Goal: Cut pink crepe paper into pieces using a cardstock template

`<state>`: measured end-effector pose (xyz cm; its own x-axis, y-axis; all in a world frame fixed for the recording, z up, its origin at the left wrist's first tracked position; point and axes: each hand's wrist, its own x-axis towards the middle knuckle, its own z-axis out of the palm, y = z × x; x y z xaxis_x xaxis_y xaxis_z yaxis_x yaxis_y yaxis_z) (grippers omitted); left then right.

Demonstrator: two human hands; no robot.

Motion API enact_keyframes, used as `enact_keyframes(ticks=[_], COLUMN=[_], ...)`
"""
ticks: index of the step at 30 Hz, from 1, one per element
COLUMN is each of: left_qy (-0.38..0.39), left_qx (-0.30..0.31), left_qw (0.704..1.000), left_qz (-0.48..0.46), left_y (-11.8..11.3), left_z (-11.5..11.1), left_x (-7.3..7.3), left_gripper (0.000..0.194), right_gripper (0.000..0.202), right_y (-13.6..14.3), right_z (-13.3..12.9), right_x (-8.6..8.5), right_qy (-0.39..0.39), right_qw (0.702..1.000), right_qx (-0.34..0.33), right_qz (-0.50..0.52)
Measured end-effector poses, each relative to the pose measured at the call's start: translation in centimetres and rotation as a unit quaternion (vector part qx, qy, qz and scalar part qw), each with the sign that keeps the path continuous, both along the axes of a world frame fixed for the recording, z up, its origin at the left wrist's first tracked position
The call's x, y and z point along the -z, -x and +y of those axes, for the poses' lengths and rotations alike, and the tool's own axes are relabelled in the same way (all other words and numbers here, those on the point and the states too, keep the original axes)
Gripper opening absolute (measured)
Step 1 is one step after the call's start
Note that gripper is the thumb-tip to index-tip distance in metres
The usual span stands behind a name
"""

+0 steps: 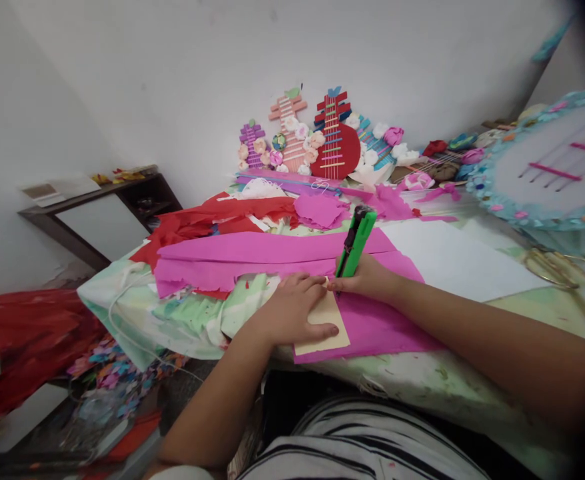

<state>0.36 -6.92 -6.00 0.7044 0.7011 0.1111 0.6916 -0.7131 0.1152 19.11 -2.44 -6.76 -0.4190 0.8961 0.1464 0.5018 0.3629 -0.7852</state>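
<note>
My right hand [367, 279] is closed round a green and black utility knife [356, 243], held upright. Its lower end meets the magenta sheet [387, 327] along the right edge of a small cream card [325, 321]. Across that card my left hand [302, 308] lies flat, fingers stretched out and thumb apart, pressing it onto the sheet. Just beyond both hands is a folded strip of magenta material [252, 253] with a ragged near edge. The knife's tip is too small to make out clearly.
Red scraps [207, 223] and a white sheet [452, 257] lie on the cloth-covered table [192, 320]. Decorated lute-shaped crafts [339, 147] lean against the wall. Gold-handled scissors [552, 270] lie at right, below a large blue-trimmed piece [537, 167]. A dark cabinet [102, 213] stands left.
</note>
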Motion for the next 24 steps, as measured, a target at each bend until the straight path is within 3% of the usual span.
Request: enact_keyframes(ticks=[4,9,12,14,18,21,24], left_qy=[-0.007,0.008,0.004,-0.015,-0.023,0.0,0.007], left_qx=[-0.018,-0.024,-0.047,-0.059,-0.039,-0.065,-0.082], left_qw=[0.999,0.996,0.995,0.996,0.999,0.998,0.996], left_qz=[0.028,0.083,0.085,0.066,0.012,0.024,0.045], left_y=[1.0,3.4,3.0,1.8,-0.3,-0.1,1.1], left_z=[-0.4,-0.8,-1.4,-1.7,-1.6,-1.3,-1.3], left_x=[-1.0,-3.0,-3.5,-3.2,-1.3,-0.3,-0.3], left_gripper=[0.056,0.04,0.033,0.044,0.085,0.084,0.079], right_gripper=[0.036,0.035,0.035,0.036,0.037,0.037,0.035], right_y=[-0.2,-0.3,0.1,0.5,0.9,0.7,0.2], right_z=[0.2,-0.9,-2.0,-2.4,-2.1,-1.5,-1.3], right_x=[-0.8,-4.3,-5.4,-4.9,-2.1,-0.6,-0.4], right_qy=[0.019,0.08,0.112,0.13,0.154,0.17,0.18], right_qw=[0.999,0.996,0.992,0.99,0.977,0.954,0.935], right_qx=[0.03,0.045,0.051,0.059,0.108,0.135,0.126], right_qz=[0.022,-0.01,-0.013,0.016,0.105,0.205,0.28])
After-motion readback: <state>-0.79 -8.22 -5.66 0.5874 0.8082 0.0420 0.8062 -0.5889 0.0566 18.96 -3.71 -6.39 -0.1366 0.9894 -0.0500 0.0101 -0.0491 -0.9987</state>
